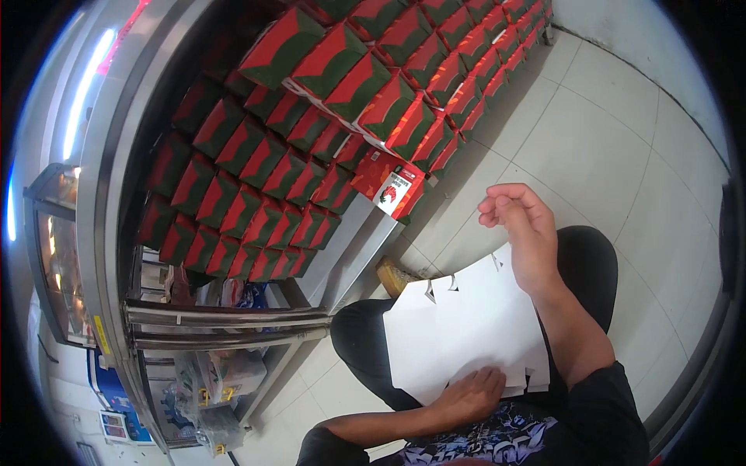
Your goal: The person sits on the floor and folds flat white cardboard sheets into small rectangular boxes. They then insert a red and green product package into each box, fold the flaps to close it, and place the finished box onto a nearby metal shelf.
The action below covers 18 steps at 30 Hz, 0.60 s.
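Note:
Across my lap lies a white flat cardboard box blank [466,334], with cut slots and small tabs along its far and near edges. More than one layer shows at its lower right corner. My left hand [472,394] rests on the near edge of the cardboard, fingers slightly bent and pointing right. Above the far right corner, my right hand [522,225] is raised with its fingers curled in toward the thumb. Nothing shows between them. Part of the right forearm covers the blank's right edge.
Stacked red and dark green boxes [373,101] fill the left and far side. A metal ledge [350,248] and steel rails [233,326] stand at my left. Clear plastic bags [210,388] sit below. Pale tiled floor [590,147] stretches right toward a white wall [645,39].

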### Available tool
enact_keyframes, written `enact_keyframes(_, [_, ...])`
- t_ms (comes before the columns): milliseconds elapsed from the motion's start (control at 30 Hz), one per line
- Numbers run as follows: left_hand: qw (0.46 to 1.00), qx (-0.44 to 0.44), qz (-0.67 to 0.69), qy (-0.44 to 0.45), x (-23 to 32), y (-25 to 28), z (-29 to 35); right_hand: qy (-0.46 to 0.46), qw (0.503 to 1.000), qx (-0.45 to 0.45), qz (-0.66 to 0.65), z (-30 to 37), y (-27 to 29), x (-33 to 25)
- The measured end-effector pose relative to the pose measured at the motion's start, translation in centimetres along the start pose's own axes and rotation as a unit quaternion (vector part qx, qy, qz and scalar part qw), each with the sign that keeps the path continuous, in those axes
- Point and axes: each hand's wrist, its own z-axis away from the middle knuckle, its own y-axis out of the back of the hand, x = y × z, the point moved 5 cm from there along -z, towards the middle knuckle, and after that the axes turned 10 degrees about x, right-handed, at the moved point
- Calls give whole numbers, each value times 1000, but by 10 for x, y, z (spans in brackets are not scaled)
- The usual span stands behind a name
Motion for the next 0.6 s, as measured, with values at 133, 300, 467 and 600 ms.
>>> enact_keyframes(133, [980,50,175,82,-15,19,-3,8,1000,5,-5,-2,3,-4])
enact_keyframes(300, [904,107,379,166,-44,61,9,39,998,46,-29,-20,28,-25])
enact_keyframes(467, [774,318,449,312,-80,158,56,233,964,32,121,-10,27,-50])
enact_keyframes(600, [592,572,520,226,-105,207,30,451,805,-326,205,70,-52,-64])
